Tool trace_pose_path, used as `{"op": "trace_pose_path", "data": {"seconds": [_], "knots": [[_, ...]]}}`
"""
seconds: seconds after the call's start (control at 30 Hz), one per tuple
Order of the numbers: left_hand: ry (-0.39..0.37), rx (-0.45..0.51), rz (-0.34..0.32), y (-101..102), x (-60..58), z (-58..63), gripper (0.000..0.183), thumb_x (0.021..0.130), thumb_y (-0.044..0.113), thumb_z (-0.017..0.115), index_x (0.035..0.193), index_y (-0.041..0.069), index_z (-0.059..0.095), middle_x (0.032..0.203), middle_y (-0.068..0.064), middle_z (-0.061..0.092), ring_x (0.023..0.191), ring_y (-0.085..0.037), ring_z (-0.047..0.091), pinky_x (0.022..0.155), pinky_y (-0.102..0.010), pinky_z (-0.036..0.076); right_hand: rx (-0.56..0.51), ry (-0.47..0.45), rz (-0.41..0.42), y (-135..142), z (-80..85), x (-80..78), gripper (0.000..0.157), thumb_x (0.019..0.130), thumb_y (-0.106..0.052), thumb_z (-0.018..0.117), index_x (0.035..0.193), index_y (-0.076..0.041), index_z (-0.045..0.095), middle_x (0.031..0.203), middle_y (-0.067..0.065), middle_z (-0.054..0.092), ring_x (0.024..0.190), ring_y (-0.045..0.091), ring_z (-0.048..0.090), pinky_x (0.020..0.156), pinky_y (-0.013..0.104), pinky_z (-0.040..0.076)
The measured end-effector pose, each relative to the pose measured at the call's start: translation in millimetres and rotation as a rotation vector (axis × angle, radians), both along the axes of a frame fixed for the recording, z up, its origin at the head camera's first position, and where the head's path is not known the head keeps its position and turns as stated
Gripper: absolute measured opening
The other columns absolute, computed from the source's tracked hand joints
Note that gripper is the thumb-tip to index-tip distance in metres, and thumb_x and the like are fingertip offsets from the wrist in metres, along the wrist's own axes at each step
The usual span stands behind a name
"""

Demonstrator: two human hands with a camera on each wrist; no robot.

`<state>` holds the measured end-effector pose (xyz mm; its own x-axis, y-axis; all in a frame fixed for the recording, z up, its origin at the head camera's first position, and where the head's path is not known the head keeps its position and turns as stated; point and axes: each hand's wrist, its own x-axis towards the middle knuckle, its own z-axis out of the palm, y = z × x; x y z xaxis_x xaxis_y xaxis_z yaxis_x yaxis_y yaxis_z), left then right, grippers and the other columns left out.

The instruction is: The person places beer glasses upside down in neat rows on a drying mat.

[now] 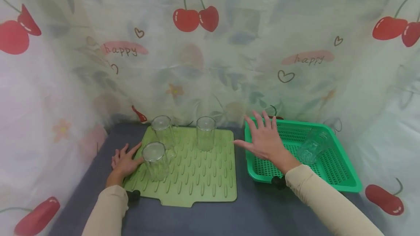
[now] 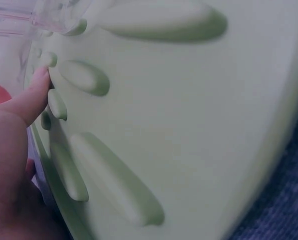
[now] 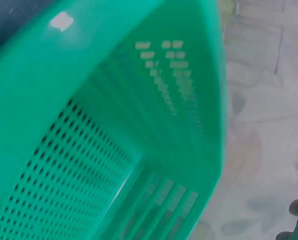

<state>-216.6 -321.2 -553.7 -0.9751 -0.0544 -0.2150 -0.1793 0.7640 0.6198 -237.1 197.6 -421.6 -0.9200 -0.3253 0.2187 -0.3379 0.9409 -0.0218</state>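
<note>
My left hand (image 1: 126, 162) lies at the left edge of a light green drying mat (image 1: 210, 188), its fingers spread. In the left wrist view the thumb (image 2: 31, 100) reaches onto the mat's ridged surface. Close beside that hand stands a clear glass mug (image 1: 155, 161). A second glass mug (image 1: 163, 132) stands behind it, and a third (image 1: 206, 134) is at the mat's back right. Over the left part of a green plastic basket (image 1: 349, 170), my right hand (image 1: 265, 139) spreads its fingers and holds nothing. One clear glass (image 1: 313, 148) lies tilted inside the basket.
The mat and basket sit side by side on a dark grey tabletop (image 1: 210, 221), with a gap between them. A pale curtain (image 1: 223, 65) printed with cherries and leaves encloses the table at the back and both sides.
</note>
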Motion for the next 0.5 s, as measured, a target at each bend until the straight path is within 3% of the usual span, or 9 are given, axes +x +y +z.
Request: {"op": "trace_pose_path", "data": {"seconds": [0.3, 0.5], "knots": [[-0.011, 0.001, 0.002, 1, -1.8, -1.1, 0.082, 0.098, 0.062, 0.056, 0.164, 0.028, 0.023, 0.171, -0.023, -0.01, 0.15, -0.057, -0.026, 0.115, -0.076, -0.017, -0.053, 0.015, -0.062, 49, 0.9, -3.1, 0.094, 0.091, -0.075, 0.055, 0.161, -0.018, 0.028, 0.167, 0.021, 0.02, 0.153, 0.052, 0.016, 0.118, 0.078, 0.011], [-0.007, -0.002, 0.001, 3, -0.2, 2.0, 0.086, 0.096, 0.066, 0.056, 0.164, 0.025, 0.023, 0.17, -0.025, -0.009, 0.15, -0.057, -0.025, 0.115, -0.077, -0.016, -0.039, -0.024, -0.149, 85, 1.5, -4.5, 0.094, 0.092, -0.077, 0.049, 0.16, -0.015, 0.027, 0.165, 0.027, 0.019, 0.151, 0.056, 0.015, 0.115, 0.081, 0.009]]}}
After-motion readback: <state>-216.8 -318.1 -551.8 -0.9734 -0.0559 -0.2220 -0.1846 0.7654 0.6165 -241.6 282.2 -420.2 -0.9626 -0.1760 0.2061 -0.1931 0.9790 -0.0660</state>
